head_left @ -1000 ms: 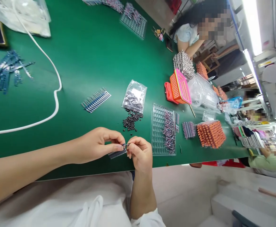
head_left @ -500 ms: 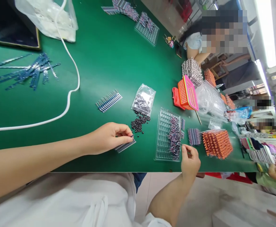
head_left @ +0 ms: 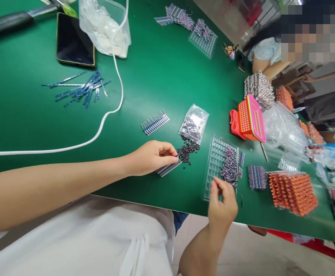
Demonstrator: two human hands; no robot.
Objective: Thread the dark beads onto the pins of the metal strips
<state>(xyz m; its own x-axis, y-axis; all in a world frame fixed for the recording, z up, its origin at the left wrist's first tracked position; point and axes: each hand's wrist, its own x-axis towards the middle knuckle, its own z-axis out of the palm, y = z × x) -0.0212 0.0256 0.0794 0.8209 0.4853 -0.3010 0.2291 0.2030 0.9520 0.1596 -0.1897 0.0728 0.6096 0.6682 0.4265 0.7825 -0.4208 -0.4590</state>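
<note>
My left hand (head_left: 157, 157) rests on the green table with thumb and forefinger pinched together. A small dark bit shows at those fingertips, too small to name. Under the hand lies a grey ridged block (head_left: 169, 169), partly hidden by the fingers. My right hand (head_left: 223, 203) is in front of a clear compartment tray (head_left: 213, 163), thumb and forefinger pinched; what they hold, if anything, cannot be made out. Thin dark and pinkish pieces (head_left: 229, 165) heap along the tray's right side. Beyond my left fingertips, small black beads (head_left: 186, 151) spill from a clear plastic bag (head_left: 194, 122).
A strip of pins (head_left: 155, 122) lies left of the bag. Further left are blue strips (head_left: 89, 86), a white cable (head_left: 102, 122), a phone (head_left: 74, 42) and a hammer (head_left: 9, 25). Rightward stand a pink-orange basket (head_left: 250, 117) and orange stacks (head_left: 292, 191). Another person sits across.
My right hand has moved from the tray's right edge leftward to its near part. The left hand keeps its pinch over the block. The view has turned, shifting the table's things rightward.
</note>
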